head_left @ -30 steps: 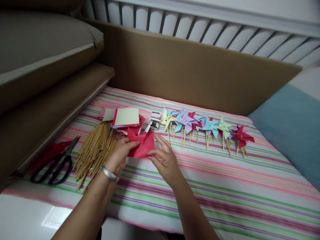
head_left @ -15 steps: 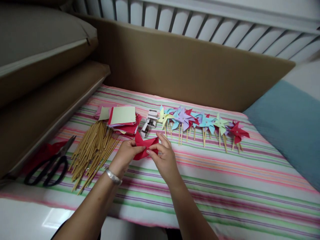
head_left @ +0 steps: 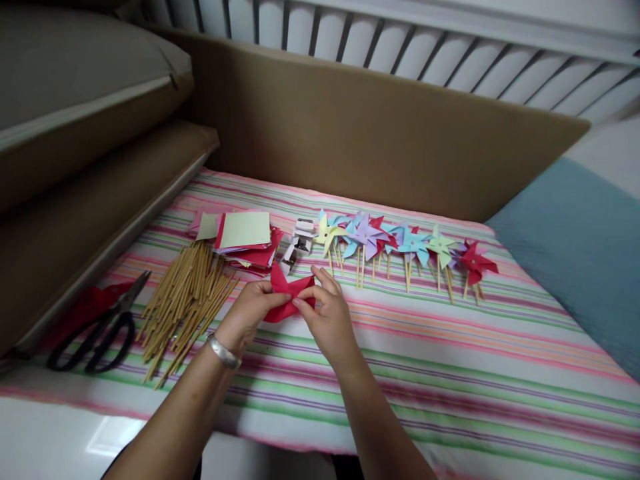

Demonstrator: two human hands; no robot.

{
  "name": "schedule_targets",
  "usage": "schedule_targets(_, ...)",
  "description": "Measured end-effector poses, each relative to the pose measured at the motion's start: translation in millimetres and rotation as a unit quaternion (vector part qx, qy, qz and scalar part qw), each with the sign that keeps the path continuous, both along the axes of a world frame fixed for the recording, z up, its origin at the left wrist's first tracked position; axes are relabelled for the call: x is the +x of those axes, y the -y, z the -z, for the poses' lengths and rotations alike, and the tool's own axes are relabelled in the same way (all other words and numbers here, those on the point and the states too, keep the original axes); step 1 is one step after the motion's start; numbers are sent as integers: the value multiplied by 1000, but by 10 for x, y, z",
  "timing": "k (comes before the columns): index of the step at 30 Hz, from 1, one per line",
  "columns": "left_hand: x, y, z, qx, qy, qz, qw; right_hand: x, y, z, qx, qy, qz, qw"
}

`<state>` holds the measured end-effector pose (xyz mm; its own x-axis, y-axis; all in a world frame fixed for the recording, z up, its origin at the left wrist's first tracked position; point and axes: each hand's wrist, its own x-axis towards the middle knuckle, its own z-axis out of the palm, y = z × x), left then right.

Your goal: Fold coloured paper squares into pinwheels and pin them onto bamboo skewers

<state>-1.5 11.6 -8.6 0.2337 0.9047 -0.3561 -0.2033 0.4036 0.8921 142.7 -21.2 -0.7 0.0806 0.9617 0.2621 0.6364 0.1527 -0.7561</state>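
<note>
Between my hands is a red paper pinwheel (head_left: 283,285), its blades partly folded toward the middle. My left hand (head_left: 251,308) pinches its left side, with the thumb pressed near the centre. My right hand (head_left: 325,310) closes thumb and index finger on the right side of the same paper, the other fingers raised. Just beyond the paper lie small open white boxes (head_left: 302,235) with dark contents too small to make out. To the left of my hands, a heap of thin wooden sticks (head_left: 185,300) rests on the striped cloth (head_left: 450,360).
A stack of coloured paper squares (head_left: 245,230) lies behind the sticks. Black-handled scissors (head_left: 107,327) are at the far left beside a red bag (head_left: 83,313). Several finished pinwheels (head_left: 367,237) line the back right. Brown cushions (head_left: 100,160) and a brown panel (head_left: 350,133) border the cloth.
The left blade edge of the red paper has shifted slightly downward and left. Both hands keep nearly the same grip and place.
</note>
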Motion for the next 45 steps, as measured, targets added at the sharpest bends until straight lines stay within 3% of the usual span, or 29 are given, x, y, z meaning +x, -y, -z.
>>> schedule_targets(6,-23,14,-48,6,-4,30,1000,-17,-14,20,-10,12,12,1000)
schedule_targets(12,-32,-8,-86,22,-74,10,997,17,-2,-59,1,18,15,1000)
schedule_targets(15,-44,-2,-79,46,-112,67,990,74,23,-134,1,25,-16,1000)
schedule_targets(19,-31,32,-58,82,-127,152,977,110,53,-150,-79,26,-88,993)
schedule_targets(26,9,40,12,111,-132,192,966,134,65,-104,-136,-38,-129,982)
schedule_targets(31,26,36,-61,114,-120,140,976,169,2,-43,-155,-148,-129,968)
schedule_targets(36,24,49,-180,72,-36,36,996,200,-82,4,-142,-298,-40,943)
schedule_targets(40,116,104,-119,24,84,67,994,144,-91,20,-106,-381,-2,919)
schedule_targets(45,261,143,-25,-18,125,-6,992,38,-70,38,-105,-422,6,900)
